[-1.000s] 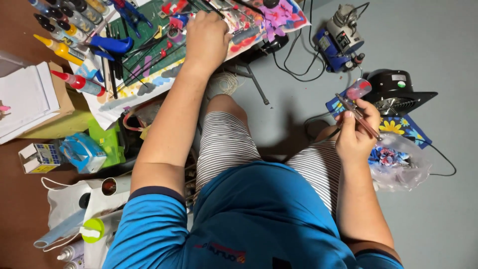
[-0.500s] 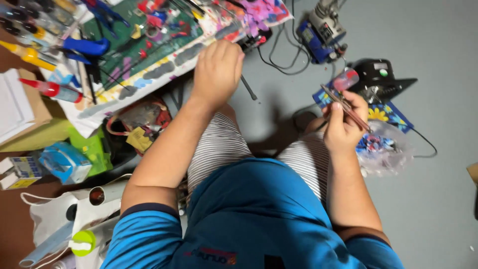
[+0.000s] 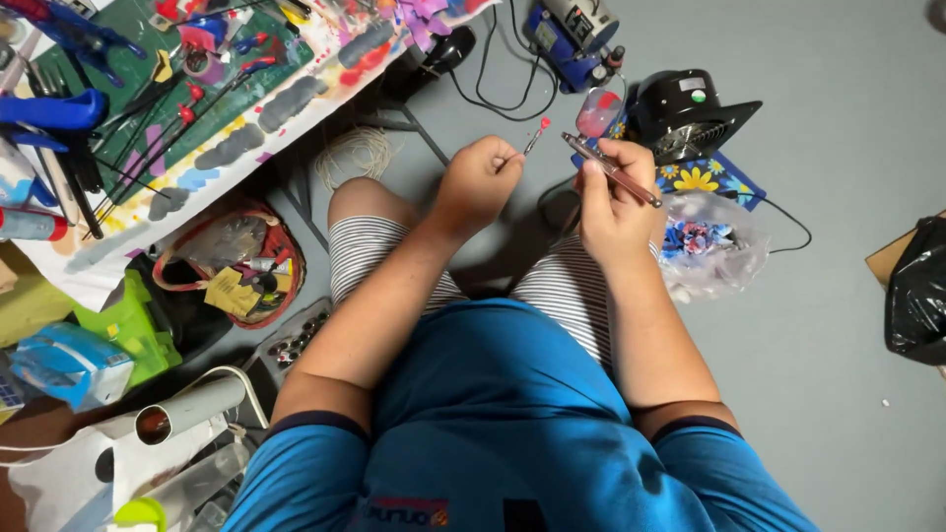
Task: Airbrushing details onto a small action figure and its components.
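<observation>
My left hand (image 3: 480, 179) pinches a thin stick with a small red piece (image 3: 537, 132) on its tip, held over my lap. Close beside it, my right hand (image 3: 613, 197) grips a slim pen-like airbrush (image 3: 609, 169) with a pinkish cup, its tip pointing toward the red piece. The two hands are a short gap apart above my striped shorts. I sit looking down at a blue shirt and my knees.
A paint-spattered table (image 3: 246, 148) with a green cutting mat, blue clamps and red-tipped sticks stands at the upper left. A blue compressor (image 3: 572, 34), a black fan (image 3: 690, 113), cables, a clear bag (image 3: 714, 246) and a black bag (image 3: 916, 296) lie on the grey floor.
My left hand left the table and came down over my lap holding the stick with the red piece. My right hand with the airbrush moved in toward it.
</observation>
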